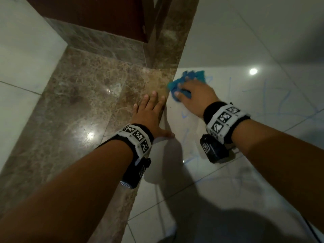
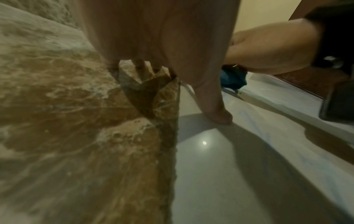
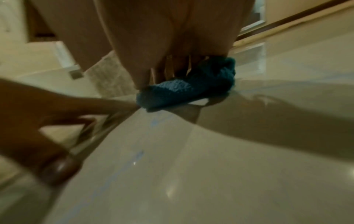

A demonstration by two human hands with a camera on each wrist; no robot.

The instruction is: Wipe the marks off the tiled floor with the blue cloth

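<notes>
In the head view my right hand (image 1: 194, 95) grips the bunched blue cloth (image 1: 175, 85) and presses it onto the glossy white floor tile (image 1: 228, 172), right beside the brown marble strip. From the right wrist, the fingers (image 3: 168, 66) curl down into the cloth (image 3: 187, 91). Blue scribbled marks (image 1: 282, 100) spread to the right of the cloth, and fainter ones (image 1: 184, 116) lie below it. My left hand (image 1: 150, 109) lies flat with fingers spread on the marble, its thumb (image 2: 216, 112) on the white tile. It holds nothing.
A brown marble strip (image 1: 78, 102) runs diagonally left of the white tiles. A dark wooden door frame (image 1: 105, 14) stands at its far end. A pale block (image 1: 22, 50) rises at the left. Shadows of my arms fall across the near tiles.
</notes>
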